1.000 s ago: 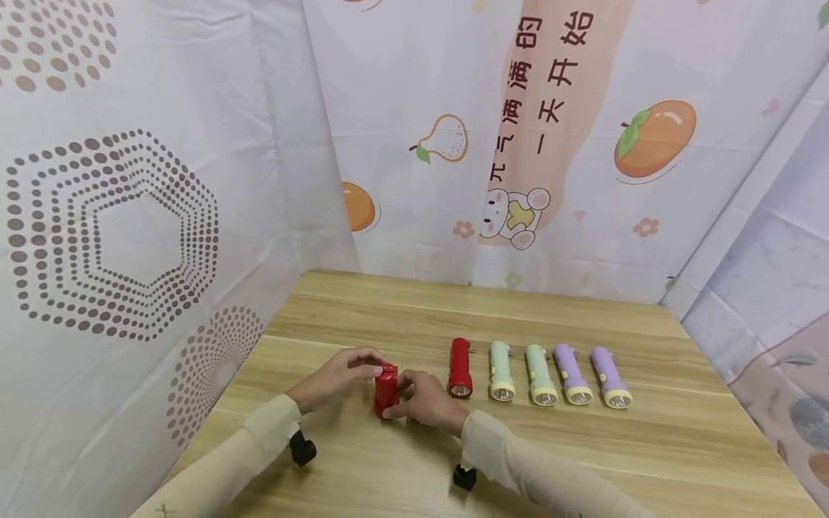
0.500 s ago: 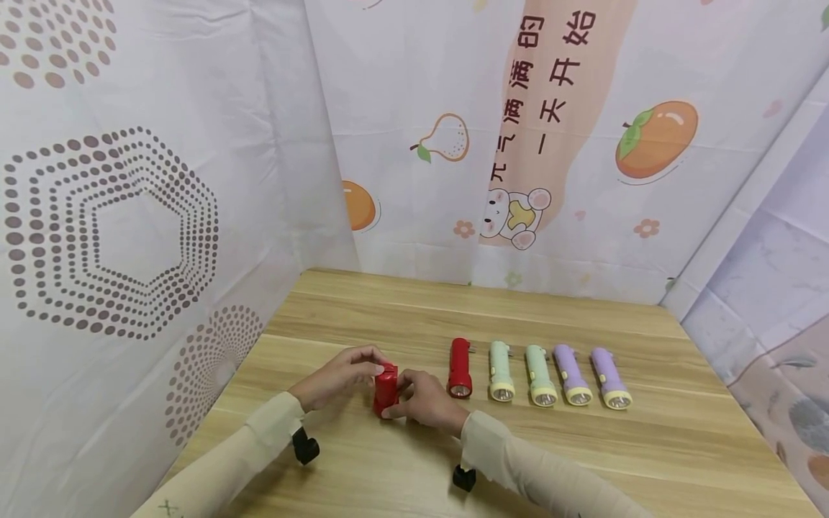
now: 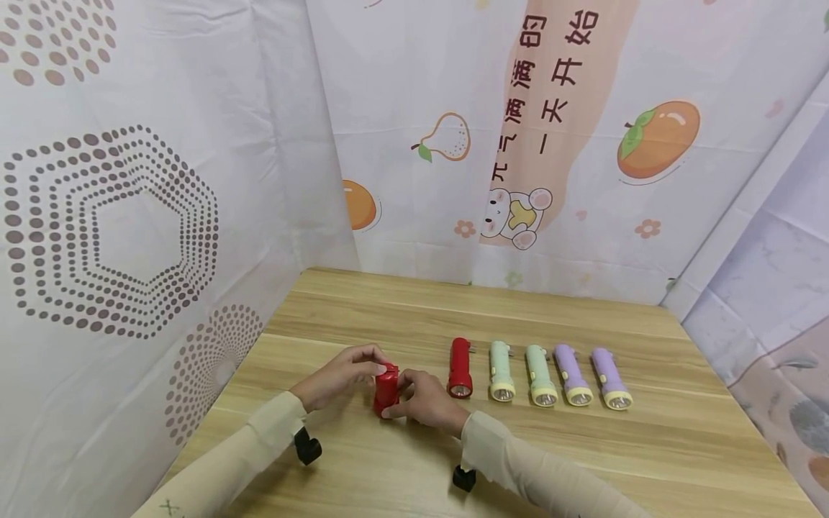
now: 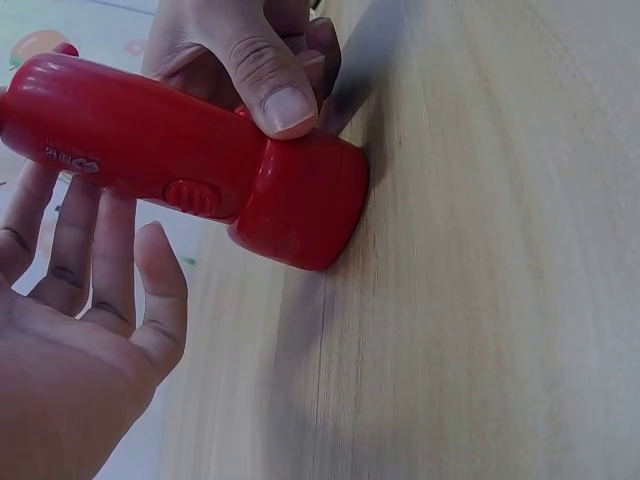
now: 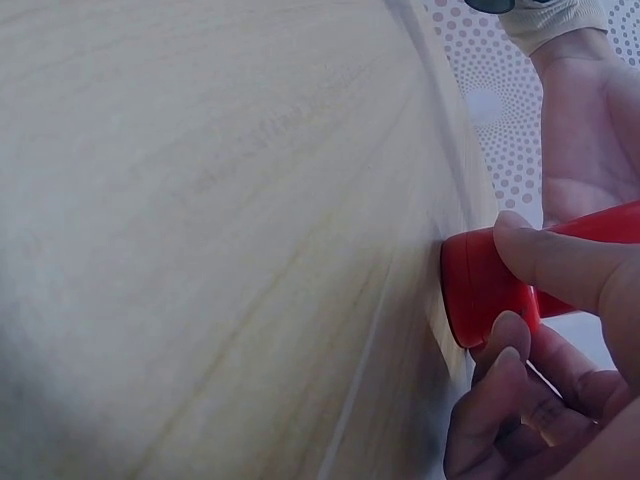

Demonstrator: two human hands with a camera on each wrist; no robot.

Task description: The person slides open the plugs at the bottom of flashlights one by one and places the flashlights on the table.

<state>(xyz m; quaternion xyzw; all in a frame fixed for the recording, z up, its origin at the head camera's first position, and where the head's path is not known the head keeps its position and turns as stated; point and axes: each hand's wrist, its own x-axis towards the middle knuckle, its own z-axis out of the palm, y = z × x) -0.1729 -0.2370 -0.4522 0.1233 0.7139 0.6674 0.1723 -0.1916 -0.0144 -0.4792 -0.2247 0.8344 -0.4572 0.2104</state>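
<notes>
A red flashlight (image 3: 386, 391) stands upright on the table, its wide head down. Its top end is held by my left hand (image 3: 346, 370), the thumb on the near side of the top. Low down, my right hand (image 3: 427, 401) pinches the head between thumb and fingers. In the left wrist view, the left fingers (image 4: 110, 260) lie along the body of the red flashlight (image 4: 150, 130), near a ridged switch. The right wrist view has the right thumb (image 5: 550, 258) on the head of the red flashlight (image 5: 485, 285), with curled fingers beneath.
To the right lies a row of flashlights: another red one (image 3: 460, 368), two mint green ones (image 3: 501, 367) and two purple ones (image 3: 573, 370), lenses toward me. The wood-grain table (image 3: 583, 460) meets a printed curtain (image 3: 401, 216) at the back and left.
</notes>
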